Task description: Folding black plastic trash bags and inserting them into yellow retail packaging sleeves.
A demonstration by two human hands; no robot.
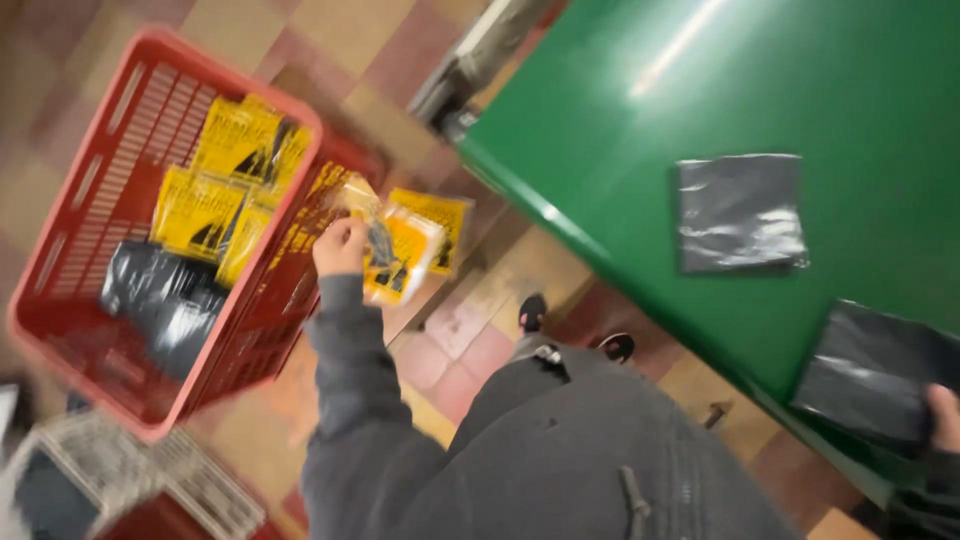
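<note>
Yellow packets held over a red crate

The yellow packets (pixel 405 250) hang just beside the red crate (pixel 60 300), pinched in the grip of the left hand (pixel 340 245). More yellow packets and dark bags lie in the crate. At the green table (pixel 620 150) edge, the right hand (pixel 943 420) closes its grip on a black bag (pixel 870 370); another black bag (pixel 740 212) lies flat nearby.

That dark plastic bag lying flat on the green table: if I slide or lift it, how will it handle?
The dark plastic bag looks thin and glossy, so it is probably light and floppy, sagging if lifted by one edge. On the shiny green table it would likely slide easily. Lying flat, it should not roll or tip.
</note>
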